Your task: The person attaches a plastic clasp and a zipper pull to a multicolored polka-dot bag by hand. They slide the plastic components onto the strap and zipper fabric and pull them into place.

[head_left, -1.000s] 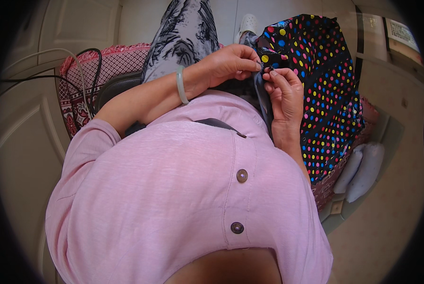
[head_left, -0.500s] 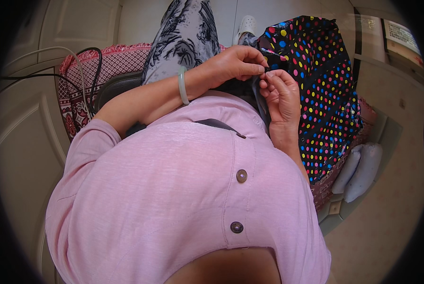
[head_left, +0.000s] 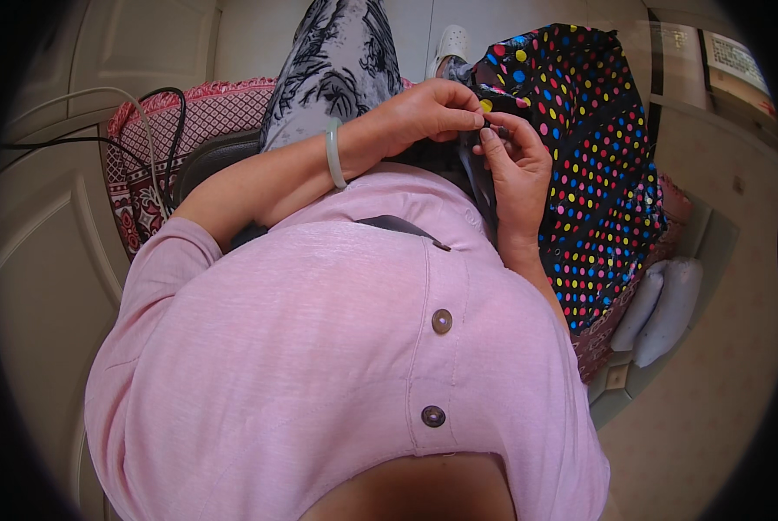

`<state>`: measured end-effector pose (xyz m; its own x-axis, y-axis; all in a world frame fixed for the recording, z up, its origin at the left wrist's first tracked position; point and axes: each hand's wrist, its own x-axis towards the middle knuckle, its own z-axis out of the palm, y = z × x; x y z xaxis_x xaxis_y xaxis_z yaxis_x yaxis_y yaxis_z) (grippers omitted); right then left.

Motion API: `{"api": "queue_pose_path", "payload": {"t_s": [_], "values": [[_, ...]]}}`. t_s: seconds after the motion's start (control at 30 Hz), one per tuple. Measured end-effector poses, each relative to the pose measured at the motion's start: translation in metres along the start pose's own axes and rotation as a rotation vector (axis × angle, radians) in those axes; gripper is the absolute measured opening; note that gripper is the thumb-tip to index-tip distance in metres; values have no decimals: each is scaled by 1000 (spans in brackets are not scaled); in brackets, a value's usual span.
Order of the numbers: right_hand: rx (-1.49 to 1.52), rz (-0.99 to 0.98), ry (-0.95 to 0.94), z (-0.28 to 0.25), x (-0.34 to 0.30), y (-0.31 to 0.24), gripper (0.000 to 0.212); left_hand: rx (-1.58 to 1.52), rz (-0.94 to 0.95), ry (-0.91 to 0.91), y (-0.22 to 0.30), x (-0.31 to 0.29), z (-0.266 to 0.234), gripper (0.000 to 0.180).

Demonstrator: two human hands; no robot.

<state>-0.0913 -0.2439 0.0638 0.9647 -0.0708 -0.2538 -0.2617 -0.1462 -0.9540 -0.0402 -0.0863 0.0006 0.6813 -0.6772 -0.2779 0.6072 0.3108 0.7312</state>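
Observation:
Over my lap both hands meet, fingertips almost touching. A tiny black piece (head_left: pixel 485 125) shows between them; its kind is too small to make out. My left hand (head_left: pixel 425 111), with a pale green bangle (head_left: pixel 333 154) on its wrist, pinches at it with thumb and forefinger. Thumb and forefinger of my right hand (head_left: pixel 519 165) close on it from the other side, the other fingers curled. Beside and beyond the right hand spreads a black plastic sheet with coloured dots (head_left: pixel 593 156). Dark cloth below the fingers is partly hidden.
A red patterned cover with fringe (head_left: pixel 220 108) lies on the seat under me. Black and white cables (head_left: pixel 159 143) run at the left by a cabinet door (head_left: pixel 46 260). Grey-white cushions (head_left: pixel 667 313) sit at the right. A white clog (head_left: pixel 452 43) is on the floor ahead.
My right forefinger has straightened and lifted over the piece while its thumb moved left. My left hand has shifted slightly left and up. The dotted sheet has moved a little.

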Motion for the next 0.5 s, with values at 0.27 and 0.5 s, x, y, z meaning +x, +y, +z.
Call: {"api": "queue_pose_path", "payload": {"t_s": [0.27, 0.5], "values": [[394, 171, -38, -19, 14, 10, 15, -127, 0, 34, 5, -3, 4, 16], [537, 278, -86, -24, 19, 13, 16, -208, -53, -11, -3, 2, -5, 14]]}}
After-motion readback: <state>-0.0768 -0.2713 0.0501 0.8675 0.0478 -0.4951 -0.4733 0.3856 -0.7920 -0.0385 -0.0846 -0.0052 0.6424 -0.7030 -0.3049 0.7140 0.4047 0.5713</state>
